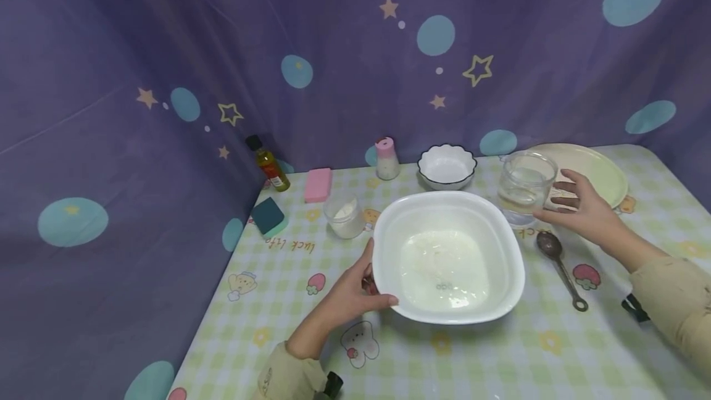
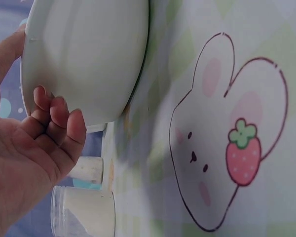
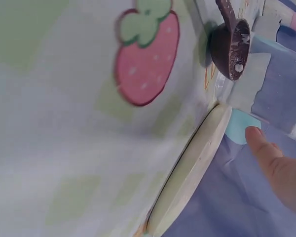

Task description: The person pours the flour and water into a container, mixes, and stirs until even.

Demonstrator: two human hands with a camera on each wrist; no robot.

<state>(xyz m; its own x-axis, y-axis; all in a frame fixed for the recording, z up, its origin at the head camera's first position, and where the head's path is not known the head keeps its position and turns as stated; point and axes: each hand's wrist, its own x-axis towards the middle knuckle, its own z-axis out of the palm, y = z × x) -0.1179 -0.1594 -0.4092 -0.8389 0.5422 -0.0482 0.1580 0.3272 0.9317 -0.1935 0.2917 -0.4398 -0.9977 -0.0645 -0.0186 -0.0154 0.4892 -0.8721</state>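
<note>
A white square basin [image 1: 447,258] with rounded corners stands in the middle, its bottom shiny and wet-looking. My left hand [image 1: 351,286] grips its left rim, thumb on top and fingers curled against the outer wall; the left wrist view shows the curled fingers [image 2: 64,121] beside the basin's side. At the back right is a clear glass container [image 1: 524,187], which seems to hold clear liquid. My right hand [image 1: 583,208] is beside it with fingers spread and slightly bent. In the right wrist view, a fingertip [image 3: 254,133] shows a gap from the glass wall.
A dark metal spoon [image 1: 558,264] lies right of the basin. Behind stand a scalloped white bowl [image 1: 447,167], a pink-topped shaker [image 1: 387,159] and a pale green plate [image 1: 602,178]. Leftward are a jar of white powder [image 1: 345,221], pink sponge [image 1: 318,185], dark green sponge [image 1: 269,217] and oil bottle [image 1: 270,168].
</note>
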